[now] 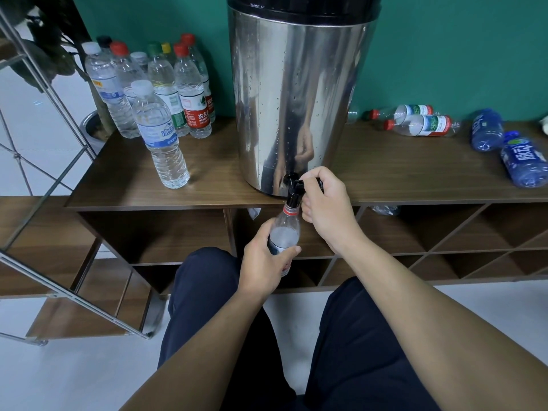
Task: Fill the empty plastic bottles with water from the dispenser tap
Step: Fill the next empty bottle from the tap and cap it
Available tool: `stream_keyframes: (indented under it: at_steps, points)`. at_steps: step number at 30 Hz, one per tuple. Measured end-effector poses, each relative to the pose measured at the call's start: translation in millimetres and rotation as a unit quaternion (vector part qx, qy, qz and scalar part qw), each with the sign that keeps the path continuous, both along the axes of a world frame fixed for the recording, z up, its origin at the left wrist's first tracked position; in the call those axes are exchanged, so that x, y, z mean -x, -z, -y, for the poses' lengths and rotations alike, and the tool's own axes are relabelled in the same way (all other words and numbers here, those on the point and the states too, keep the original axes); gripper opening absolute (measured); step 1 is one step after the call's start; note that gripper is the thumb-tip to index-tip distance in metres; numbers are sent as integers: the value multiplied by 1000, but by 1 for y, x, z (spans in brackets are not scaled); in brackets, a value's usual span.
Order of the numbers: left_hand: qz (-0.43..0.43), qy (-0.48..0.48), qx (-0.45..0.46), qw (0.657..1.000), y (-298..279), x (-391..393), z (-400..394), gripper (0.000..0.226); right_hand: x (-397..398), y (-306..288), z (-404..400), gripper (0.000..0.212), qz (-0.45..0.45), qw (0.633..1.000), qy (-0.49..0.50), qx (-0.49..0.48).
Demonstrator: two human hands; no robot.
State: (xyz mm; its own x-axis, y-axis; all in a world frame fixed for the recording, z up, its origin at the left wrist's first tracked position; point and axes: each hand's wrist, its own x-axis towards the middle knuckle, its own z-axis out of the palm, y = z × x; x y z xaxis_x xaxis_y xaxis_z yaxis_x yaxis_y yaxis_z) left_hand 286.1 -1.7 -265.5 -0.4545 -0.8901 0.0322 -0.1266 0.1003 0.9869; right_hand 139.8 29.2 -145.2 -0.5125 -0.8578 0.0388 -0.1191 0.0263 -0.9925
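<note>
Right now the right hand [326,203] curls its fingers round the black tap lever [310,183] at the foot of the tall polished steel dispenser drum [296,99], while the left hand [262,262] grips a clear plastic bottle with a red neck ring [285,229], mouth directly under the tap. Filling looks under way; next comes releasing the lever before it overflows, then capping.

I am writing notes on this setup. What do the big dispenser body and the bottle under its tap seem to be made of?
Dispenser body: looks like polished steel; it mirrors the hands and shows droplets. Bottle gripped by the left hand: clear thin plastic; the water inside shows through. Tap: black, probably plastic.
</note>
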Motion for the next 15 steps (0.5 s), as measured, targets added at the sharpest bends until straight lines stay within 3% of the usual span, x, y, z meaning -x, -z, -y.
stream_keyframes:
  at_steps: [15]
  points:
    - [-10,-1,-1,1000,-3,-1,-1,62,0,2,1,20,-1,1000,1,5]
